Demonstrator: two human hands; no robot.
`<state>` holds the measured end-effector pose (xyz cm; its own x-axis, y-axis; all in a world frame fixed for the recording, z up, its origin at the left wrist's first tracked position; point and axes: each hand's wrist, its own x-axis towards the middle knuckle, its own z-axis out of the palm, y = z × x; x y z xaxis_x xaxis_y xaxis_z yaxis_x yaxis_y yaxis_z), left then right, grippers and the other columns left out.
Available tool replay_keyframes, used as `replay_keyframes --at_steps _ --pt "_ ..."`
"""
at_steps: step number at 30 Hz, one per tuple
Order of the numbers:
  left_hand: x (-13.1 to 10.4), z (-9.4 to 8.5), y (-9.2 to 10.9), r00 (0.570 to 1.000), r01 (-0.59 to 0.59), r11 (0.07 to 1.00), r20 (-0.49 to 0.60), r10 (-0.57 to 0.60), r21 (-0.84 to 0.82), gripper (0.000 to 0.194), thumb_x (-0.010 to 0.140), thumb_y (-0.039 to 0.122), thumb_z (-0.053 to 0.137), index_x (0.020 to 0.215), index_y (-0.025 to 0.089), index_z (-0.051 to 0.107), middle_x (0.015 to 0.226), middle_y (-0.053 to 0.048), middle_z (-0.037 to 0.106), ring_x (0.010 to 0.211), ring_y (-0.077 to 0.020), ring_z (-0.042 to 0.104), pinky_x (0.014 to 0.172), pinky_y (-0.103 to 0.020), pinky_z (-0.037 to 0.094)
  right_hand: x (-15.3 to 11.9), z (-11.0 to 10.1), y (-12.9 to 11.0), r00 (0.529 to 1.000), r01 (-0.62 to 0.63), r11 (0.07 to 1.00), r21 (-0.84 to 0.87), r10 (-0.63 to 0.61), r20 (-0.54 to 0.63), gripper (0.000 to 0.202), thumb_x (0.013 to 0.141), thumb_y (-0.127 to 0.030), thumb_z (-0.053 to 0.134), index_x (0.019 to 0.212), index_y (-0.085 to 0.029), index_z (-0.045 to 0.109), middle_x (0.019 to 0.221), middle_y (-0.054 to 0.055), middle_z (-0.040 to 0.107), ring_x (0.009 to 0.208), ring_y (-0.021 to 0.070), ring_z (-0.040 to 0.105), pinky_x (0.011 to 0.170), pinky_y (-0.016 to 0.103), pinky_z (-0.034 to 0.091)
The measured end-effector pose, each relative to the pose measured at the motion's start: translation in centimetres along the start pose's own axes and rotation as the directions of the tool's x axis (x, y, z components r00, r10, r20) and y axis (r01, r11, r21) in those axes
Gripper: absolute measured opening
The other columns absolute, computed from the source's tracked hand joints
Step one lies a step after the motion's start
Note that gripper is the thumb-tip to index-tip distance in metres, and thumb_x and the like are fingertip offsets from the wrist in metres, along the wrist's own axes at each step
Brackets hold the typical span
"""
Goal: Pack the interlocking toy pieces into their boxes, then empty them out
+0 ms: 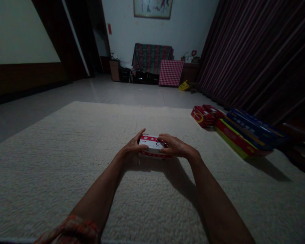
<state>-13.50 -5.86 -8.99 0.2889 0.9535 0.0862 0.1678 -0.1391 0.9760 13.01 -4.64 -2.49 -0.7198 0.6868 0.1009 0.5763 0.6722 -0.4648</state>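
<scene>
A small red and white box (152, 143) with printed characters lies in the middle of the cream textured mat (91, 169). My left hand (132, 146) grips its left end, thumb along the near top edge and fingers around the far side. My right hand (175, 145) holds the right end, with the fingers curled over the top and the thumb at the near edge. Both hands cover the ends of the box. Whether its underside touches the mat I cannot tell.
On the right of the mat stand several red boxes (203, 117), a long red and yellow-green box (235, 137) and blue boxes (254, 127). Further back are a cloth-draped cabinet (152, 57), a checked cloth (170, 73) and a yellow object (184, 85). Dark curtains (234, 51) hang at right.
</scene>
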Motion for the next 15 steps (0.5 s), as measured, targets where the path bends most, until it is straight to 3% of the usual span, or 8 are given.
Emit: replay_keyframes --at_steps 6,12,15 --pt "0.2 -0.3 -0.6 1.0 0.003 0.999 0.022 -0.003 -0.034 0.135 0.06 0.049 0.085 0.165 0.011 0.01 0.143 -0.022 0.058 0.129 -0.0393 0.057 0.11 -0.051 0.043 -1.4 1.3 0.5 0.993 0.024 1.0 -0.016 -0.026 -0.115 0.046 0.092 -0.029 0.061 0.138 -0.026 0.059 0.152 0.013 0.052 0.142 0.0306 0.046 0.116 0.054 0.041" --pt "0.5 -0.3 -0.9 1.0 -0.017 1.0 0.019 0.017 -0.011 0.126 0.062 0.044 0.085 0.164 0.014 0.017 0.151 -0.021 0.051 0.13 -0.0388 0.056 0.109 -0.05 0.044 -1.3 1.3 -0.5 0.992 -0.008 0.995 -0.099 -0.005 -0.125 0.044 0.091 -0.027 0.064 0.135 -0.026 0.061 0.148 0.014 0.055 0.139 0.032 0.048 0.113 0.056 0.043" --pt "0.5 -0.2 -0.8 1.0 -0.02 1.0 0.013 0.02 0.016 0.123 0.063 0.043 0.083 0.164 0.015 0.019 0.146 -0.019 0.056 0.126 -0.0381 0.058 0.107 -0.049 0.047 -0.6 0.9 -1.2 0.993 -0.015 0.992 -0.125 0.001 -0.117 0.046 0.086 -0.027 0.073 0.13 -0.024 0.063 0.137 0.014 0.063 0.129 0.0327 0.056 0.107 0.054 0.046"
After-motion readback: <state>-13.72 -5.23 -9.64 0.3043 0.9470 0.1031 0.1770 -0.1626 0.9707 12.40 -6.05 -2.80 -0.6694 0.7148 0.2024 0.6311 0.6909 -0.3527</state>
